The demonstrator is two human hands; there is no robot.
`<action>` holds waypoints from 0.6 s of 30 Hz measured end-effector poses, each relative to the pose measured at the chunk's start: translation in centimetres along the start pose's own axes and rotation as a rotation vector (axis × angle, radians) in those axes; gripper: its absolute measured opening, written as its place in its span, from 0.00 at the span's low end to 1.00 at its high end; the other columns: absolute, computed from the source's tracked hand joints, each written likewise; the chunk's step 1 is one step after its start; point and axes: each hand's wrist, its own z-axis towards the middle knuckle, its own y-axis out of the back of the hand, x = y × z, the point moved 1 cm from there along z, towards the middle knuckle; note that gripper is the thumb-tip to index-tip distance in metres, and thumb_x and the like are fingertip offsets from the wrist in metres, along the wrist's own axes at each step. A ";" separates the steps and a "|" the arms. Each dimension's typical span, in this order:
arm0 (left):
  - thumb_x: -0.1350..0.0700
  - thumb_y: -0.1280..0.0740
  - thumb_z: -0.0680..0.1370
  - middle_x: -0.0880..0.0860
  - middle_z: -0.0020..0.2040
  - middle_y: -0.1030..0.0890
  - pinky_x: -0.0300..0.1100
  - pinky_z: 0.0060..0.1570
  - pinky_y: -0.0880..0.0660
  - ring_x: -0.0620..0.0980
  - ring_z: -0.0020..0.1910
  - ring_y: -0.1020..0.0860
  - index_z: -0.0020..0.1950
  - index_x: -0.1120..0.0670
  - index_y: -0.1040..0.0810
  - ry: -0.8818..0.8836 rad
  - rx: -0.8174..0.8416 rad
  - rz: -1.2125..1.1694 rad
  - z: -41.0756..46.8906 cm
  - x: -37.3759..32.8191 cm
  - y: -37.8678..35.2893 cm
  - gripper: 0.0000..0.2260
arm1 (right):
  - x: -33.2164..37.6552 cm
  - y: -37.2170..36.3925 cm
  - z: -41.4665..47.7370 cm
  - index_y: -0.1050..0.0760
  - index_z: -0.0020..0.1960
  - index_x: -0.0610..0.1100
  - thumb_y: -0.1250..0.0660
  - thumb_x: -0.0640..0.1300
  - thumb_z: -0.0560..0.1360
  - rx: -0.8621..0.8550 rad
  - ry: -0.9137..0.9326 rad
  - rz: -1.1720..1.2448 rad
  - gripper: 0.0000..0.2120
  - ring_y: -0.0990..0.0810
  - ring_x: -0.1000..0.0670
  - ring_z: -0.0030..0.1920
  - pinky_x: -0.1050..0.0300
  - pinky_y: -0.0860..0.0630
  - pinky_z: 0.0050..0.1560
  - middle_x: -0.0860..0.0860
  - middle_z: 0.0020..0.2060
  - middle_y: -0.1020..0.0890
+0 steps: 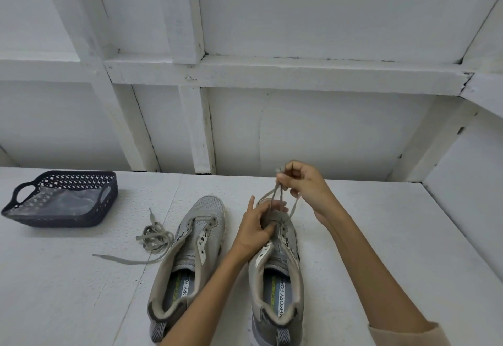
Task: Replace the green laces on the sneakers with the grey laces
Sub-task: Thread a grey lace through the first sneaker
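Note:
Two grey sneakers stand side by side on the white table, toes pointing away. The left sneaker (190, 245) has no lace in its eyelets. My left hand (254, 226) rests on the right sneaker (277, 269) near its toe end, fingers curled around the tongue and lowest eyelets. My right hand (302, 182) is raised above the toe and pinches both ends of a grey lace (275, 196) that runs down into the lowest eyelets. A second grey lace (153, 237) lies bundled on the table left of the left sneaker, one end trailing left.
A dark perforated basket (65, 201) with handles sits at the back left of the table (381, 237). A white framed wall rises right behind the table, and a white side panel closes it in on the right.

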 end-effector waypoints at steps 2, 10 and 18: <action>0.72 0.39 0.66 0.34 0.46 0.17 0.46 0.76 0.61 0.36 0.56 0.22 0.56 0.49 0.25 0.005 0.038 -0.014 -0.1 -0.3 0.0 0.25 | 0.6 -0.5 0.4 0.26 0.40 0.43 0.33 0.33 0.76 0.020 0.036 -0.044 0.08 0.25 0.55 0.35 0.65 0.30 0.34 0.49 0.35 0.22; 0.69 0.41 0.65 0.41 0.43 0.16 0.45 0.75 0.61 0.44 0.51 0.18 0.50 0.50 0.26 0.014 0.026 -0.094 -0.3 -0.4 0.0 0.19 | 1.2 -1.7 1.3 0.29 0.41 0.38 0.37 0.31 0.78 0.021 0.026 0.138 0.08 0.15 0.45 0.36 0.55 0.18 0.41 0.39 0.38 0.23; 0.70 0.41 0.66 0.42 0.45 0.16 0.39 0.75 0.57 0.42 0.52 0.20 0.51 0.47 0.26 -0.038 0.005 0.000 -0.3 0.0 0.1 0.22 | 4.3 -0.4 2.3 0.27 0.44 0.39 0.36 0.32 0.77 -0.065 0.151 0.409 0.05 0.19 0.47 0.33 0.51 0.18 0.43 0.46 0.32 0.22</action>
